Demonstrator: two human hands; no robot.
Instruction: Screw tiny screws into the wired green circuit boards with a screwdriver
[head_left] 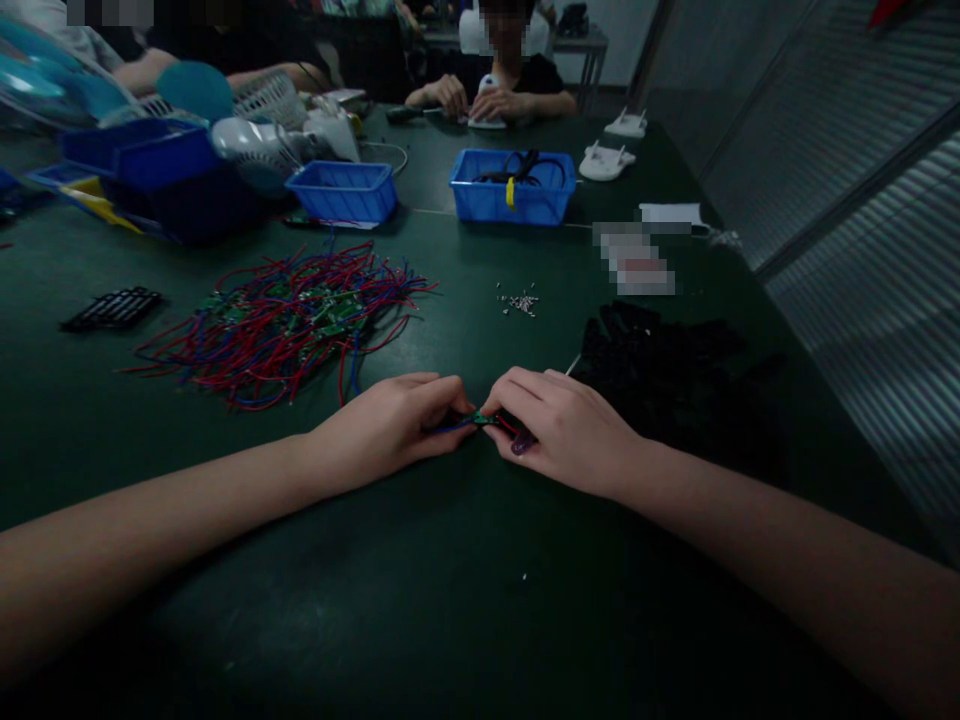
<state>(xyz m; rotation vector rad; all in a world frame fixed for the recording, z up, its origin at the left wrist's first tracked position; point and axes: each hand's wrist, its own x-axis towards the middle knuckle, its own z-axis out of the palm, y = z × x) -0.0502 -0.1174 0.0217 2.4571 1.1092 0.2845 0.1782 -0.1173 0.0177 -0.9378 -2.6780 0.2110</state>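
Between pinched fingers point(450, 386), green circuit board point(482, 418)

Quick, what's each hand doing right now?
Left hand: closed, pinching a green circuit board.
Right hand: closed, pinching the same board, with a purple handle tucked inside.

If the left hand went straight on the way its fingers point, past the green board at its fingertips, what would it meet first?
Probably the right hand, at the opposite end of the board, though depth is hard to judge.
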